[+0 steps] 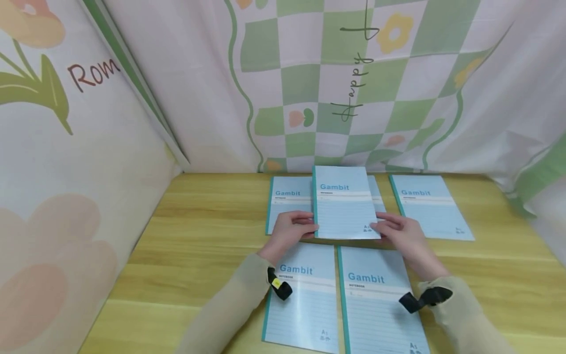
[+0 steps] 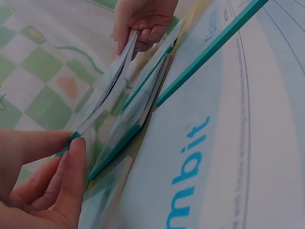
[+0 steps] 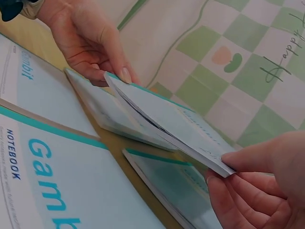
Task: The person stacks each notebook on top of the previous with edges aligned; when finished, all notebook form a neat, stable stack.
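Both hands hold a light blue Gambit notebook (image 1: 345, 206) with a teal spine, raised over the back row of notebooks on the table. The left hand (image 1: 289, 227) pinches its lower left corner at the spine, thumb and fingers on opposite faces. At the lower right corner, the right hand (image 1: 400, 233) pinches the cover and pages in the same way. In the right wrist view the notebook's page edges (image 3: 157, 128) are slightly parted. Behind the held notebook, parts of a matching notebook (image 1: 287, 194) show at its left and a blue cover (image 1: 377, 194) at its right.
Another Gambit notebook (image 1: 429, 206) lies at the back right. Two more, a left front notebook (image 1: 305, 305) and a right front notebook (image 1: 380, 300), lie side by side under the forearms. A patterned curtain (image 1: 300, 88) hangs behind the wooden table (image 1: 194, 236).
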Available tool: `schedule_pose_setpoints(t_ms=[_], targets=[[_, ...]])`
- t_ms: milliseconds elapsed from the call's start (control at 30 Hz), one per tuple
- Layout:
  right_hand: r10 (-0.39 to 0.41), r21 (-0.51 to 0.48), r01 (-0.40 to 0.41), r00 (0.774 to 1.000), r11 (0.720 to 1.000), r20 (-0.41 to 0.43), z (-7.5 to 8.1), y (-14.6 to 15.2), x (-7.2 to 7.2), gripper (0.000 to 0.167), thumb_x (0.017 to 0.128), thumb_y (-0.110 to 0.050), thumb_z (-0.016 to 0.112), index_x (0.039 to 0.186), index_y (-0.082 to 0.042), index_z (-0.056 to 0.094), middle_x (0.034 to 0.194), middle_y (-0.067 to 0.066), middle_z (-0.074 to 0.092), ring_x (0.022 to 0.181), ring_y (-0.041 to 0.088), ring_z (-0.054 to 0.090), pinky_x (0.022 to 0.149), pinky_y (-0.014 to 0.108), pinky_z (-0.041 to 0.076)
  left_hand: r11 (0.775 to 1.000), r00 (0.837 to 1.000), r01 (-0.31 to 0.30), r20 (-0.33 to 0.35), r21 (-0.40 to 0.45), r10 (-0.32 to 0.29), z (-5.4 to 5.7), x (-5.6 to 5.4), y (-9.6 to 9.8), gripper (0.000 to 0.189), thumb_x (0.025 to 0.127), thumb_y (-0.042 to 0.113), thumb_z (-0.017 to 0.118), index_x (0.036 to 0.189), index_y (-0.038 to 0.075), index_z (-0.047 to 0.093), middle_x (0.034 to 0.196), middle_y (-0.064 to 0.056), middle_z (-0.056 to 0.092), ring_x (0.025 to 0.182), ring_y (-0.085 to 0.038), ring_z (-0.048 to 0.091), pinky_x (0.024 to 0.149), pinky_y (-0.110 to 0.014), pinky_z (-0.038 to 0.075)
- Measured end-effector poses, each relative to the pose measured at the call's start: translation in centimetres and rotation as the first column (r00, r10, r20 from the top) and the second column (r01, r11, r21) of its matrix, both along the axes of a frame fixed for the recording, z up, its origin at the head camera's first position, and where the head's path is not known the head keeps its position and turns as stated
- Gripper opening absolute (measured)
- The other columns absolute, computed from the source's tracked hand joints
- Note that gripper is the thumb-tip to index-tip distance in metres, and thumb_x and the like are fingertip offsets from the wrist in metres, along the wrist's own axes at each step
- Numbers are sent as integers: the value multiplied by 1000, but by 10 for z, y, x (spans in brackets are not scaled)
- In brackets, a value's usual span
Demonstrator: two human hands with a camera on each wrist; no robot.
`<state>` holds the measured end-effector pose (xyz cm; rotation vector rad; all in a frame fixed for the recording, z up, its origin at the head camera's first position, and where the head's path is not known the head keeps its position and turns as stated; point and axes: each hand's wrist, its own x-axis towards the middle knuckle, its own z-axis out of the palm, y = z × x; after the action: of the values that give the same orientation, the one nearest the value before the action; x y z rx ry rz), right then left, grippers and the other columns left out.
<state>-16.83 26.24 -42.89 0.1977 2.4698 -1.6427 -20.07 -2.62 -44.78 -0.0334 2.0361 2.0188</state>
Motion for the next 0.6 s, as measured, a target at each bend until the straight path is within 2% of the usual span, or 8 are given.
schedule_pose_setpoints(t_ms=[333,600], targets=[[-14,32,15,999,999,-35,3,20,2,74,98,-44,68,150,3,44,139,27,56,95,3,66,80,21,58,999,999,36,4,38,-36,-6,1,21,33,88,7,81,120,4,71,99,-6,70,84,-20,72,75,-30,61],[-40,96,45,998,994,-49,3,33,0,73,99,-45,67,149,4,46,136,26,58,89,6,66,75,20,57,1000,1000,17,-3,12,-17,-3,-6,42,36,87,6,81,122,4,72,94,-3,71,80,-17,72,72,-28,61]])
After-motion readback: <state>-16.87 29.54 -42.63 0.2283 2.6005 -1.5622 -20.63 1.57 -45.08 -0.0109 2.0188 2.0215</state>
